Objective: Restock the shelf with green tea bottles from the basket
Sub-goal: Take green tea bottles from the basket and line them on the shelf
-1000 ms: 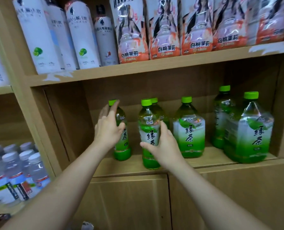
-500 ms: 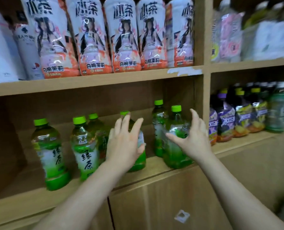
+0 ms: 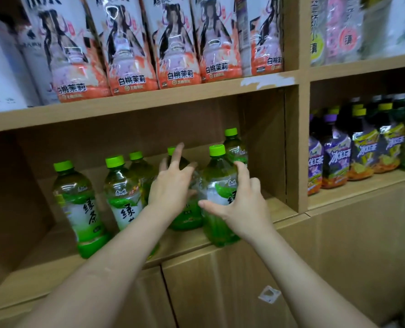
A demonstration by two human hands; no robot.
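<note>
Right hand point(image 3: 240, 204) grips green tea bottle point(image 3: 217, 176) at shelf point(image 3: 279, 209) edge; left hand point(image 3: 173, 188) spread beside it.

Peach-jasmine bottles point(image 3: 130, 55) above, iced-tea bottles point(image 3: 336, 162) rightward

The wooden shelf point(image 3: 280, 210) is divided by an upright panel point(image 3: 291, 150). On its lower left board, six green tea bottles point(image 3: 78, 204) with green caps are stood upright, some set behind others; one green tea bottle point(image 3: 214, 183) is placed at the very front edge. On the board above point(image 3: 149, 102), peach-jasmine tea bottles point(image 3: 130, 48) are lined up side by side, with white bottles point(image 3: 0, 67) to their left. Right of the panel, purple-labelled iced tea bottles point(image 3: 336, 159) and yellow-labelled ones point(image 3: 364, 155) are ranged along another board.
</note>
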